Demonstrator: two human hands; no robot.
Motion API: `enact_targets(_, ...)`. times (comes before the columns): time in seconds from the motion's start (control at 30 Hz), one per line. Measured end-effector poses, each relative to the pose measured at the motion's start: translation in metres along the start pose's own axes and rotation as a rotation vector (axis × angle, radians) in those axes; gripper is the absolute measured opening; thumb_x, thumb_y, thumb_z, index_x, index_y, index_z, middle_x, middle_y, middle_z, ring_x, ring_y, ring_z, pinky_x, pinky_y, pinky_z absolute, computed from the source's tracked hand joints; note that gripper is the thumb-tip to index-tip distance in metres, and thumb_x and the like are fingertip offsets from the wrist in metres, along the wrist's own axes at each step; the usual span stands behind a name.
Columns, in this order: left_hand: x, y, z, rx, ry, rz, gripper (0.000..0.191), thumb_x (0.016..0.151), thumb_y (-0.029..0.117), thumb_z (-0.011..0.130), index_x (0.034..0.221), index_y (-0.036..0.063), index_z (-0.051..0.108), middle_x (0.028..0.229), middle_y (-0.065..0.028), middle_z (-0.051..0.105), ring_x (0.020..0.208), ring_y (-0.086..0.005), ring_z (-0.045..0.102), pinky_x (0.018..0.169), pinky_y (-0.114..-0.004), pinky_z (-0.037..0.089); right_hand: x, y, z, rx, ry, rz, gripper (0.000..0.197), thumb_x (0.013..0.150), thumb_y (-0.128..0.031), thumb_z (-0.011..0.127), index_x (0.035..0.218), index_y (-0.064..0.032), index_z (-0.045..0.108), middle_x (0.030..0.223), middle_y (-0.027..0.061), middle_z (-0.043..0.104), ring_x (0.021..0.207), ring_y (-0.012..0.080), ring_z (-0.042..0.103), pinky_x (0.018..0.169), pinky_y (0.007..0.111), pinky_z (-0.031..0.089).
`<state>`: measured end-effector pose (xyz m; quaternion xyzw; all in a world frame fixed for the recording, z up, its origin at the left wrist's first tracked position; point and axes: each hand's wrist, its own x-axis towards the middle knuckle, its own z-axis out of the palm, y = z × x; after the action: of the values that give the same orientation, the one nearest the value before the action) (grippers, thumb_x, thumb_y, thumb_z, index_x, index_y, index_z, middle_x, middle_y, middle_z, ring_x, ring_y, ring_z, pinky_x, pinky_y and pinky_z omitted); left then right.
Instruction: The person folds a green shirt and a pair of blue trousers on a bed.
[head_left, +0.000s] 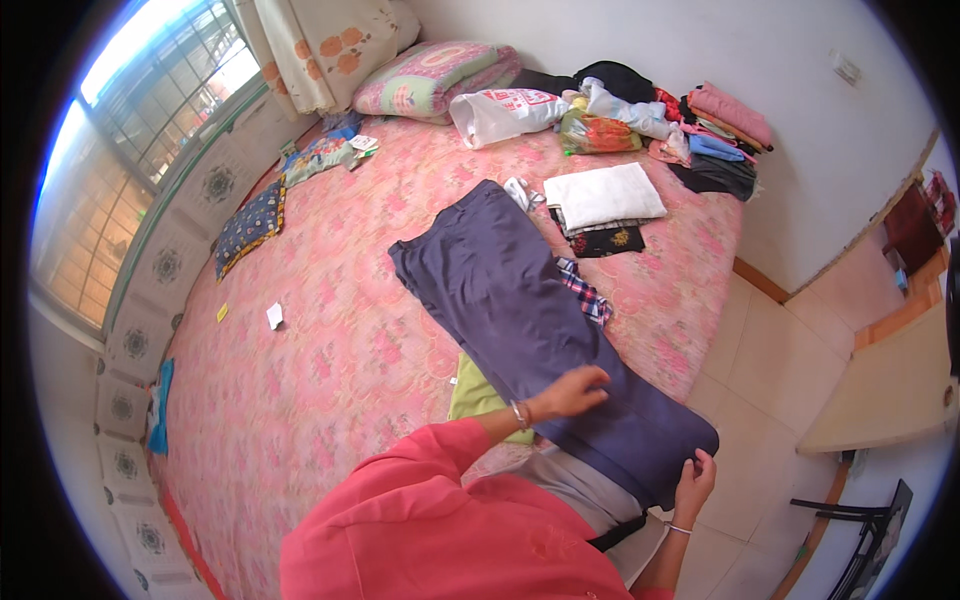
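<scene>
Dark blue-grey trousers (517, 285) lie lengthwise on the pink flowered bed cover (337, 360), their waistband away from me and the leg ends close to my body. My left hand (576, 391) is over the lower legs with its fingers apart; whether it touches the cloth is unclear. At the hem corner, my right hand (695, 480) touches the trousers with bent fingers; whether it pinches the cloth cannot be told. A lime-green cloth (477, 386) shows from under the trousers on the left, and a plaid cloth (586, 292) on the right.
A folded white cloth (606, 196) tops a small pile right of the waistband. Beyond are a plastic bag (506, 114), a folded quilt (439, 75) and stacked clothes (724, 124). A small dark pillow (251, 225) lies near the window. Tiled floor (757, 390) borders the bed's right side.
</scene>
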<state>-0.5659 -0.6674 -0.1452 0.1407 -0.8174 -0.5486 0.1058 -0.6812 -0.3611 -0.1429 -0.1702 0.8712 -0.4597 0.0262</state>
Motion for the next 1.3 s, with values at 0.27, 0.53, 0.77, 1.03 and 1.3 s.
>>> enact_targets(0.27, -0.005, 0.048, 0.085, 0.244, -0.425, 0.36, 0.044, 0.079, 0.027, 0.068, 0.112, 0.0028, 0.054, 0.11, -0.0157, 0.054, 0.108, -0.0333, 0.049, 0.095, -0.04, 0.039, -0.039, 0.083, 0.013, 0.159, 0.005, 0.366, 0.046, 0.088, -0.021, 0.06, 0.124, 0.0041, 0.048, 0.117, 0.0163, 0.055, 0.093, 0.0201, 0.056, 0.084, 0.033, 0.046)
enact_targets(0.53, -0.001, 0.045, 0.095, 0.291, -0.357, 0.45, 0.042, 0.072, 0.024, 0.072, 0.107, 0.0049, 0.057, 0.11, -0.0149, 0.053, 0.107, -0.0338, 0.049, 0.093, -0.041, 0.04, -0.044, 0.108, 0.024, 0.458, 0.113, 0.777, 0.051, 0.092, -0.026, 0.057, 0.128, 0.0066, 0.043, 0.121, 0.0169, 0.055, 0.109, 0.0227, 0.053, 0.094, 0.033, 0.042)
enact_targets(0.77, -0.002, 0.066, 0.098, 0.326, -0.45, 0.397, 0.049, 0.073, 0.024, 0.073, 0.114, 0.004, 0.054, 0.121, -0.0164, 0.049, 0.114, -0.0344, 0.045, 0.098, -0.04, 0.038, -0.056, 0.132, -0.006, 0.425, 0.351, 0.672, 0.03, 0.083, -0.01, 0.066, 0.108, 0.0052, 0.059, 0.096, 0.0084, 0.062, 0.088, 0.0157, 0.058, 0.081, 0.027, 0.046)
enact_targets(1.03, -0.01, 0.085, 0.093, 0.45, -0.482, 0.513, 0.045, 0.071, 0.021, 0.074, 0.109, 0.0039, 0.055, 0.119, -0.0137, 0.049, 0.112, -0.0337, 0.046, 0.095, -0.041, 0.04, -0.042, 0.074, -0.055, 0.684, 0.481, 0.518, 0.02, 0.083, -0.007, 0.066, 0.1, 0.0005, 0.06, 0.09, 0.0029, 0.06, 0.082, 0.0108, 0.053, 0.077, 0.023, 0.044)
enact_targets(1.3, 0.011, 0.111, 0.087, 0.39, -0.316, 0.501, 0.011, 0.076, 0.007, 0.066, 0.084, 0.0036, 0.06, 0.084, -0.0125, 0.057, 0.077, -0.0322, 0.057, 0.067, -0.039, 0.048, -0.005, 0.013, -0.096, 0.863, 0.417, 0.431, 0.019, 0.087, -0.005, 0.062, 0.104, 0.0001, 0.058, 0.094, 0.0051, 0.059, 0.086, 0.0114, 0.054, 0.079, 0.024, 0.046)
